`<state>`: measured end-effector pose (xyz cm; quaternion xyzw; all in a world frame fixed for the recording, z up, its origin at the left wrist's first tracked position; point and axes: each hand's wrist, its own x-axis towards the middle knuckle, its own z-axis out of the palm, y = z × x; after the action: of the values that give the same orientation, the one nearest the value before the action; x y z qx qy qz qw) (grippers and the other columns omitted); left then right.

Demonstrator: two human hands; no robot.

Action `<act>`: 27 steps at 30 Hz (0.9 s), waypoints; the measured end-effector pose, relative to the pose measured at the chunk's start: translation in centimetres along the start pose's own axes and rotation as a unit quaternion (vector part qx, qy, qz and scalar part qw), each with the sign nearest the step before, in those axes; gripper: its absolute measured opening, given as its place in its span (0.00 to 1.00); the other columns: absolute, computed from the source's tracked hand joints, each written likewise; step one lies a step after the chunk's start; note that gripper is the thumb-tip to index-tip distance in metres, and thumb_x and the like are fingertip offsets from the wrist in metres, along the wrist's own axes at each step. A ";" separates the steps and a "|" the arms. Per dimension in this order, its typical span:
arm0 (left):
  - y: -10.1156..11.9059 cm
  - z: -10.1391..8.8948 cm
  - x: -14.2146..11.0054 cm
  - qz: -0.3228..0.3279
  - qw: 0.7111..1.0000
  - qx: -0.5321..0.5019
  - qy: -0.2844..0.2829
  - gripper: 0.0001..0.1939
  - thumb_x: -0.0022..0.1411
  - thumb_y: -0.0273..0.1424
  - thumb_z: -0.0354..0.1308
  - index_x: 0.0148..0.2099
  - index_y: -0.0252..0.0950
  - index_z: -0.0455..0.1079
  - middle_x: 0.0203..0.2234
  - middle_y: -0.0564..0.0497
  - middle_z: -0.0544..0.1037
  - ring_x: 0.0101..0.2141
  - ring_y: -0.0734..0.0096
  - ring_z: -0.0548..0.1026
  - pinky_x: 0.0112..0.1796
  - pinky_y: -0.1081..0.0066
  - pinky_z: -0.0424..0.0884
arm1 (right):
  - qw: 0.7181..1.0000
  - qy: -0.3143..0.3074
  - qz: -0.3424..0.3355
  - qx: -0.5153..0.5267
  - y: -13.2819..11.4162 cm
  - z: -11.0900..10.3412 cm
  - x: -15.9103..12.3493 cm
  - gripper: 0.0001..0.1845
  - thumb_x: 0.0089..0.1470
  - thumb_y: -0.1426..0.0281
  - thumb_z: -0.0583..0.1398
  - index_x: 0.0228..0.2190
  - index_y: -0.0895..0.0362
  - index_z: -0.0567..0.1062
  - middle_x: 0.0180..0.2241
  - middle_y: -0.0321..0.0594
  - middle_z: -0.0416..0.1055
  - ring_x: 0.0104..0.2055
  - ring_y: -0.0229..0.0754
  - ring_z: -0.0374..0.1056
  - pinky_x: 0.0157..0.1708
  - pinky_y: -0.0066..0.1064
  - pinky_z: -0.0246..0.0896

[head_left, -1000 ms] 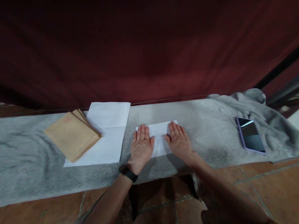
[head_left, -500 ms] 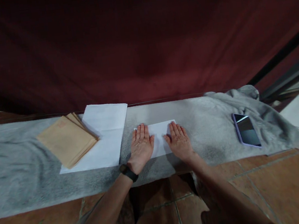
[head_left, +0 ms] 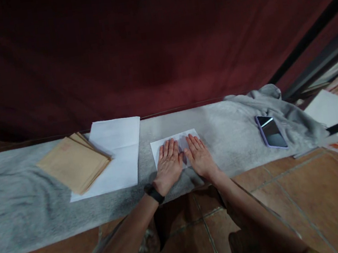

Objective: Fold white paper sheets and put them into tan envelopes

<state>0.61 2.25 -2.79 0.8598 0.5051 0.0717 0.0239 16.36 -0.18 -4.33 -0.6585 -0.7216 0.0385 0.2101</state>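
We have both hands flat, palms down, fingers straight and mostly together, thumbs angled in toward each other; neither grips anything. The left hand [head_left: 168, 164] and the right hand [head_left: 200, 155] rest on a small rectangular piece of white paper [head_left: 182, 138], which lies on the long surface draped in soft grey cloth [head_left: 220, 136], right in front of us. It looks folded, but we can't tell how many layers. We judge it light, thin and bendy, easy to crease or tear, maybe prone to slide on the cloth. Best hold, we'd say: pinch a far corner or the exposed left edge; the near side is mostly under our hands, and those are the main obstruction. To the left, near the paper, we see larger creased white sheets [head_left: 124, 166], partly covered by a fanned stack of tan paper envelopes [head_left: 73, 163]. Well apart on the right, a dark-screened phone in a pale purple case [head_left: 271, 131] lies beside bunched grey cloth [head_left: 294, 121]. A black wristwatch [head_left: 154, 193] sits on our left wrist. A dark red fabric drape [head_left: 162, 60] hangs behind the surface, limiting reach that way.
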 end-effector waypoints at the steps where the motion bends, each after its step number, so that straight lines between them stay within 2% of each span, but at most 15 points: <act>1: 0.0 0.0 -0.1 0.005 1.000 -0.001 -0.003 0.29 0.75 0.33 0.36 0.72 0.25 0.53 0.71 0.38 0.54 0.71 0.55 0.49 0.69 0.52 0.48 | 1.000 -0.006 -0.010 0.009 -0.3 0.1 0.0 0.33 0.71 0.60 0.41 0.68 0.64 0.58 0.70 0.52 0.53 0.73 0.50 0.47 0.69 0.49 0.48; 6: -0.3 0.3 -0.3 0.002 1.000 -0.003 -0.006 0.29 0.74 0.30 0.35 0.72 0.27 0.52 0.71 0.40 0.55 0.71 0.59 0.50 0.69 0.54 0.48 | 0.999 -0.034 -0.020 -0.007 -1.6 1.1 0.3 0.32 0.71 0.60 0.42 0.67 0.64 0.60 0.69 0.51 0.56 0.72 0.49 0.50 0.70 0.48 0.46; 10: -0.6 0.3 -0.2 -0.019 1.000 -0.001 -0.019 0.29 0.74 0.31 0.36 0.73 0.28 0.52 0.71 0.42 0.55 0.71 0.60 0.50 0.69 0.56 0.47 | 0.998 -0.035 -0.005 -0.043 -1.6 1.4 0.5 0.31 0.72 0.60 0.42 0.67 0.63 0.61 0.70 0.50 0.55 0.72 0.50 0.50 0.70 0.46 0.44; 17: -2.4 0.3 -0.4 -0.059 0.998 -0.001 -0.018 0.32 0.75 0.39 0.38 0.73 0.26 0.51 0.72 0.39 0.52 0.71 0.57 0.49 0.69 0.56 0.45 | 0.996 -0.013 0.030 -0.088 -0.4 1.7 1.2 0.32 0.72 0.59 0.42 0.68 0.63 0.59 0.70 0.52 0.53 0.72 0.53 0.51 0.69 0.48 0.44; 21: -3.4 0.4 -0.5 -0.084 0.996 0.007 -0.006 0.32 0.75 0.40 0.38 0.73 0.25 0.50 0.72 0.37 0.51 0.71 0.55 0.49 0.69 0.56 0.46 | 0.993 -0.014 0.053 -0.105 0.6 1.8 1.6 0.33 0.72 0.58 0.41 0.68 0.63 0.59 0.70 0.52 0.53 0.71 0.52 0.51 0.69 0.48 0.44; 27: -3.3 0.1 -0.1 -0.123 0.992 0.004 -0.008 0.32 0.75 0.39 0.38 0.73 0.25 0.51 0.71 0.37 0.52 0.71 0.54 0.49 0.69 0.54 0.46 | 0.985 -0.011 0.104 -0.139 2.4 0.5 1.1 0.33 0.70 0.60 0.43 0.67 0.66 0.59 0.69 0.55 0.56 0.70 0.56 0.54 0.68 0.51 0.46</act>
<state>-2.29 3.83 -3.28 0.7920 0.6067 0.0592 0.0337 18.40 1.32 -5.32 -0.7522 -0.6498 -0.0337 0.1036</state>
